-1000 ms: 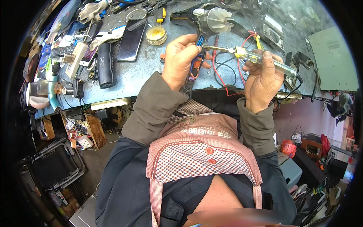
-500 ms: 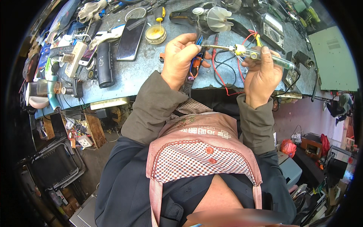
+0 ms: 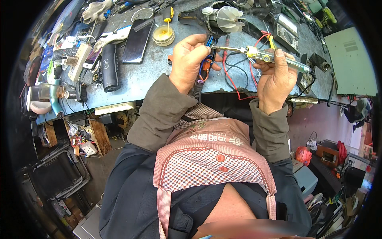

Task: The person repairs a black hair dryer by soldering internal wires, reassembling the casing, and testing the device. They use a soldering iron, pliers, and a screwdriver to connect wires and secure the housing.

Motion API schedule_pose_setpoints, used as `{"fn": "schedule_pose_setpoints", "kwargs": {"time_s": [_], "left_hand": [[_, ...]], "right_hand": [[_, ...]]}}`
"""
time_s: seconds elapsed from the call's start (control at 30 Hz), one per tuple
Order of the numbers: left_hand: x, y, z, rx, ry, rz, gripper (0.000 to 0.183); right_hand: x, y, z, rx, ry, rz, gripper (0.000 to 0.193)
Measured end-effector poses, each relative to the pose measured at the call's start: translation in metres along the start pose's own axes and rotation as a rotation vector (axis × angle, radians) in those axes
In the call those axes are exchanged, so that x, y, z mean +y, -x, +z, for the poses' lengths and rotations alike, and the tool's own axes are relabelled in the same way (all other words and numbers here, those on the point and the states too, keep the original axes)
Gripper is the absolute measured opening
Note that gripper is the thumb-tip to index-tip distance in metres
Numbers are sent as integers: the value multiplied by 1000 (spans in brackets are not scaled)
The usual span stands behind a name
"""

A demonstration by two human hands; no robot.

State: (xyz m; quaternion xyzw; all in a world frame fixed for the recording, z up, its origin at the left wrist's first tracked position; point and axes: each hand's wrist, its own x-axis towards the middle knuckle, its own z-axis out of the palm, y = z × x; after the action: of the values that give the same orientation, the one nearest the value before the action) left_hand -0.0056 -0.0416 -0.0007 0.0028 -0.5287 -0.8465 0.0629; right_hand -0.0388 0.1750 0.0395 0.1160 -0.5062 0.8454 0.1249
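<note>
In my right hand (image 3: pixel 277 75) is a soldering iron (image 3: pixel 278 59) with a clear handle, held sideways so its metal tip points left. That tip reaches the fingertips of my left hand (image 3: pixel 190 61), which pinch blue wires (image 3: pixel 209 41). Below the wires hangs a small orange-and-black part (image 3: pixel 206 68) on a dark cord; my left fingers hide some of it. Whether the tip touches a wire is too small to tell. Just beyond my hands lies a black appliance body with a white-bladed fan (image 3: pixel 230 20).
An open round tin of yellowish paste (image 3: pixel 163 36) stands left of my left hand, beside a dark smartphone (image 3: pixel 137 42) and a black cylinder (image 3: pixel 111 68). Red and black test leads (image 3: pixel 227 71) loop between my hands. A multimeter (image 3: pixel 287 38) lies at the back right.
Almost nothing differs. The fan and black body have shifted slightly up and left, while both hands and the iron hold nearly the same place.
</note>
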Motion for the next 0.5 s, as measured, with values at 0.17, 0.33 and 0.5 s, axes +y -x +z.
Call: {"fn": "schedule_pose_setpoints", "kwargs": {"time_s": [0.17,0.33,0.5], "left_hand": [[0,0,1,5,1,7,44],[-1,-2,1,8,54,-2,59],[3,0,6,13,60,-2,58]], "right_hand": [[0,-1,-6,-9,-31,-20,14],[-3,1,-4,-20,-41,-21,14],[-3,3,-4,-25,-31,8,17]]}}
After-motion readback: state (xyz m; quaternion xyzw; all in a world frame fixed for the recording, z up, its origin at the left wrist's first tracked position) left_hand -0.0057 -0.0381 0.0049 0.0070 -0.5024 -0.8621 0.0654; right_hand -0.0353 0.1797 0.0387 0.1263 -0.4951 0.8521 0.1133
